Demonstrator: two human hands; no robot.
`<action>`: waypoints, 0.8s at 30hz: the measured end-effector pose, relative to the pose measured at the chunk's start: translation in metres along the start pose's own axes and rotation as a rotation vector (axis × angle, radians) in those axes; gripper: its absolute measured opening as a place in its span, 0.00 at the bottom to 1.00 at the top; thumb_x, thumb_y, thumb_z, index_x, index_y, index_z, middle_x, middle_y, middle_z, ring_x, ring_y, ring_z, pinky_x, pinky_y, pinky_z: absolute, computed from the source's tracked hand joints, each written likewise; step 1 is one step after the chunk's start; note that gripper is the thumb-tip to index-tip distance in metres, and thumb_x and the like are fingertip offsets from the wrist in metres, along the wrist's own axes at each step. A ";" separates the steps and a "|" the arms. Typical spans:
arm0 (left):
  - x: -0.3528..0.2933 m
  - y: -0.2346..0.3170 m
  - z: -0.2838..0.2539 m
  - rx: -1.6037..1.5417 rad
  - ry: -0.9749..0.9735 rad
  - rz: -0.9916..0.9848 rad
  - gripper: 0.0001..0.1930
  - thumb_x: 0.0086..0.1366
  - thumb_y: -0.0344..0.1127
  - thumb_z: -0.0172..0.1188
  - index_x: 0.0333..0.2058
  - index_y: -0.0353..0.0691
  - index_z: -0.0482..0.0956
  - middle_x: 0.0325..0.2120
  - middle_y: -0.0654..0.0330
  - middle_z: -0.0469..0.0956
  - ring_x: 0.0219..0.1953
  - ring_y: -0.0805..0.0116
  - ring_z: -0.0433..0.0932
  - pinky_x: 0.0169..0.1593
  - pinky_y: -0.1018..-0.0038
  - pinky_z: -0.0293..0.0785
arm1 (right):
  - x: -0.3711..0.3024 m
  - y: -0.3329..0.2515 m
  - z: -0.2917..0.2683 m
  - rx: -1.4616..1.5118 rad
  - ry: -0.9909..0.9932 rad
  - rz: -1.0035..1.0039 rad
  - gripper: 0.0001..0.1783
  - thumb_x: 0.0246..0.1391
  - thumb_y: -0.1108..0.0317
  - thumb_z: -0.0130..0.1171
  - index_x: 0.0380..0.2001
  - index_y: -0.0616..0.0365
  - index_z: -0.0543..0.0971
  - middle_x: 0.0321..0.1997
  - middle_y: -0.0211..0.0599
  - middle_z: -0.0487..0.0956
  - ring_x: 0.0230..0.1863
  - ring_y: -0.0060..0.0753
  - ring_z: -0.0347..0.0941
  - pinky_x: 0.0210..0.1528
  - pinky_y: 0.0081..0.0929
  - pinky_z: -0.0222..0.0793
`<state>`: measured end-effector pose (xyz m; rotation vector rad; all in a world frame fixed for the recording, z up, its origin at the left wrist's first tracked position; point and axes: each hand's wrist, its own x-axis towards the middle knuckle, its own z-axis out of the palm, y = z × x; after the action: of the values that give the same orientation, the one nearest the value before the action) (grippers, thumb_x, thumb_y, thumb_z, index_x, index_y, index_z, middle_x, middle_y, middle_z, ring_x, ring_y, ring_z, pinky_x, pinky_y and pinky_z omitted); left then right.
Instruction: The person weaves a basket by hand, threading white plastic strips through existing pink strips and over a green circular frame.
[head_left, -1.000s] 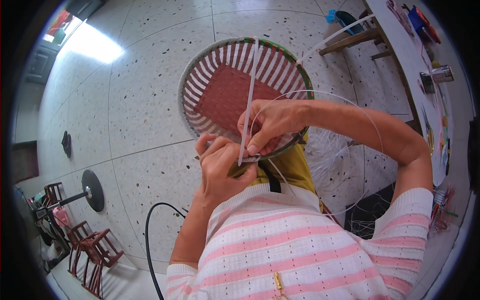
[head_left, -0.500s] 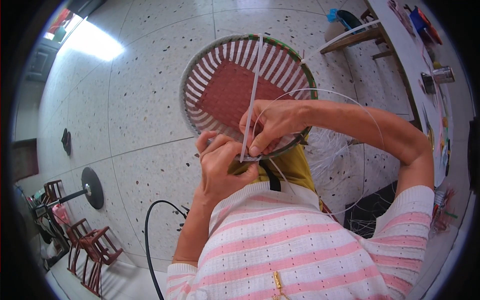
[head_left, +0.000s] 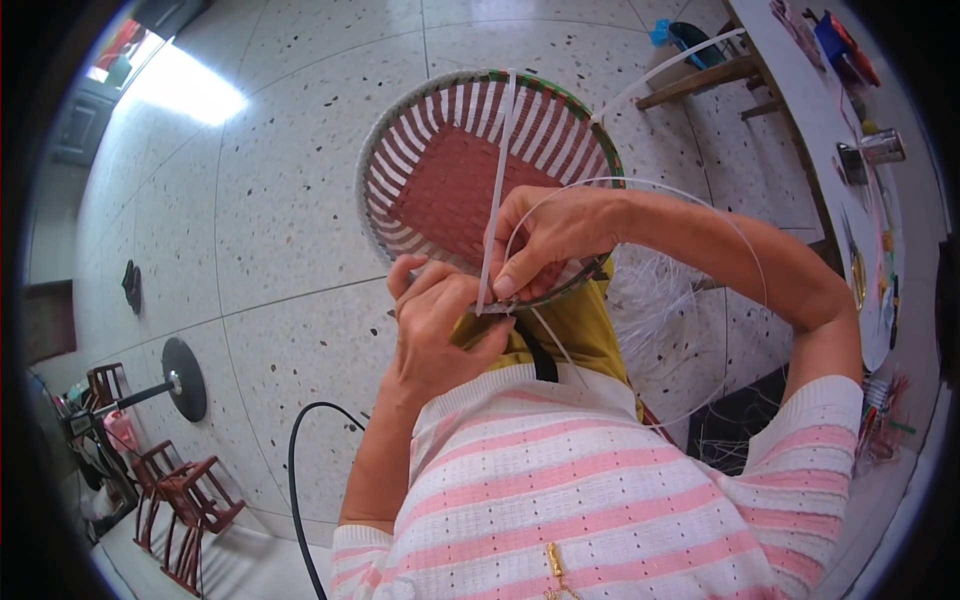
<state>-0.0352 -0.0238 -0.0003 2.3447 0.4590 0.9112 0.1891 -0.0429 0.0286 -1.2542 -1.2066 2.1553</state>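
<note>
Close before me, I grasp the basket (head_left: 440, 187) by its near rim, left hand (head_left: 432, 320) and right hand (head_left: 550, 232) pinching either side of the white strip (head_left: 502, 150), whose long axis runs away across the opening.

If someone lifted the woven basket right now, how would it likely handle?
The woven basket is probably light for its size, being hollow and made of thin strips. Its thicker rim suggests it should stay round.

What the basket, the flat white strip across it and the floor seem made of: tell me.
Basket: probably plastic, fairly matte, woven from flat, even bands. Strip: likely smooth plastic, evenly white, straight-edged. Floor: looks like polished terrazzo, speckled, reflecting light.
</note>
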 end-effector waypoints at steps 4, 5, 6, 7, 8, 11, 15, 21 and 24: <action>-0.002 -0.003 0.003 0.005 0.006 0.003 0.15 0.40 0.29 0.75 0.26 0.45 0.76 0.20 0.65 0.76 0.29 0.66 0.77 0.53 0.63 0.61 | 0.003 0.005 -0.003 -0.043 -0.018 -0.044 0.15 0.50 0.63 0.73 0.36 0.62 0.85 0.28 0.29 0.82 0.27 0.15 0.76 0.29 0.12 0.73; -0.003 -0.004 0.003 0.003 -0.001 0.001 0.15 0.40 0.29 0.75 0.26 0.45 0.76 0.20 0.66 0.76 0.29 0.66 0.77 0.53 0.63 0.61 | 0.004 0.006 -0.003 -0.047 -0.016 -0.025 0.15 0.50 0.63 0.74 0.36 0.62 0.85 0.28 0.29 0.82 0.27 0.15 0.76 0.28 0.12 0.72; -0.003 -0.005 0.003 0.001 -0.008 -0.002 0.15 0.41 0.29 0.75 0.26 0.45 0.76 0.21 0.66 0.76 0.29 0.66 0.77 0.53 0.62 0.61 | 0.005 0.007 -0.003 -0.051 -0.014 -0.006 0.15 0.50 0.63 0.74 0.36 0.62 0.85 0.28 0.29 0.82 0.26 0.15 0.75 0.28 0.13 0.71; -0.002 -0.004 0.002 0.001 -0.009 0.001 0.15 0.41 0.29 0.75 0.26 0.45 0.76 0.21 0.66 0.76 0.29 0.66 0.77 0.53 0.62 0.61 | 0.005 0.007 -0.003 -0.051 -0.012 -0.008 0.15 0.50 0.63 0.74 0.36 0.62 0.85 0.28 0.29 0.82 0.26 0.15 0.75 0.28 0.13 0.71; -0.001 -0.003 0.001 -0.008 -0.017 0.006 0.15 0.41 0.29 0.75 0.26 0.45 0.76 0.21 0.66 0.76 0.29 0.66 0.77 0.53 0.62 0.61 | 0.006 0.008 -0.003 -0.045 -0.030 -0.002 0.15 0.49 0.63 0.74 0.35 0.62 0.85 0.28 0.28 0.82 0.26 0.15 0.74 0.27 0.13 0.70; 0.002 -0.003 0.000 -0.013 -0.021 0.010 0.15 0.41 0.29 0.75 0.26 0.44 0.76 0.21 0.66 0.76 0.29 0.66 0.77 0.53 0.61 0.61 | 0.009 0.010 -0.004 -0.071 -0.069 -0.040 0.14 0.49 0.62 0.74 0.33 0.61 0.86 0.28 0.28 0.82 0.26 0.14 0.73 0.26 0.14 0.68; 0.001 -0.003 0.000 0.022 -0.021 0.004 0.16 0.41 0.29 0.76 0.26 0.44 0.76 0.22 0.65 0.77 0.29 0.65 0.77 0.54 0.60 0.61 | 0.012 0.010 -0.005 -0.075 -0.071 -0.051 0.13 0.49 0.63 0.74 0.33 0.61 0.86 0.28 0.27 0.83 0.27 0.13 0.73 0.27 0.14 0.68; 0.003 -0.011 0.001 -0.015 -0.046 0.030 0.16 0.41 0.29 0.76 0.29 0.44 0.78 0.25 0.65 0.79 0.31 0.65 0.77 0.58 0.61 0.59 | 0.013 0.018 -0.011 -0.136 -0.001 -0.142 0.16 0.48 0.60 0.75 0.34 0.61 0.86 0.27 0.27 0.83 0.26 0.14 0.73 0.28 0.15 0.69; 0.003 -0.015 0.003 -0.034 -0.048 0.012 0.16 0.42 0.29 0.76 0.30 0.44 0.78 0.25 0.64 0.79 0.31 0.65 0.77 0.58 0.60 0.59 | 0.012 0.010 -0.015 -0.198 -0.039 -0.020 0.16 0.48 0.58 0.75 0.34 0.60 0.86 0.27 0.27 0.83 0.25 0.16 0.73 0.29 0.18 0.70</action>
<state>-0.0326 -0.0119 -0.0102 2.3353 0.4074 0.8601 0.1965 -0.0330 0.0110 -1.2774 -1.4722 2.0965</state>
